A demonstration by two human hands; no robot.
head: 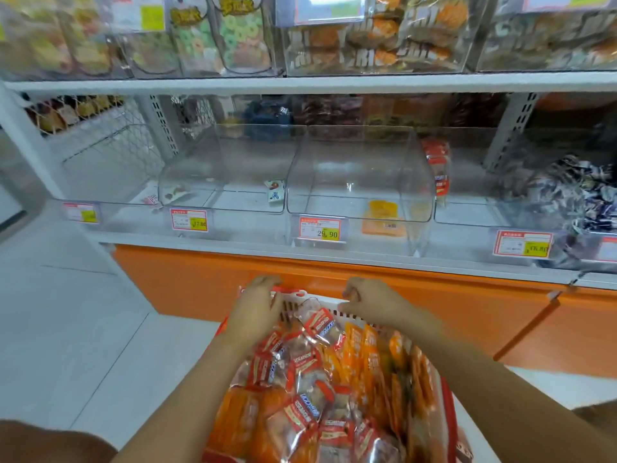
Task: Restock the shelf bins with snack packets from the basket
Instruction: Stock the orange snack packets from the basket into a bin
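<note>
A red basket (289, 291) heaped with snack packets sits low in front of the shelf. Red-and-white packets (310, 365) fill its middle and orange packets (370, 349) its right side. My left hand (257, 307) curls over the basket's far rim at the left. My right hand (369, 300) has its fingers curled at the far rim to the right. Above stand clear shelf bins. The middle bin (360, 155) holds a few orange packets (384, 220). The left bin (213, 162) is almost bare.
A bin at the right holds red-and-white packets (437, 168). Beyond it is a pile of blue-and-white sweets (574, 195). Price tags (322, 228) line the shelf edge. An orange base panel (187, 282) runs under the shelf. White floor (66, 329) lies to the left, and full bins are above.
</note>
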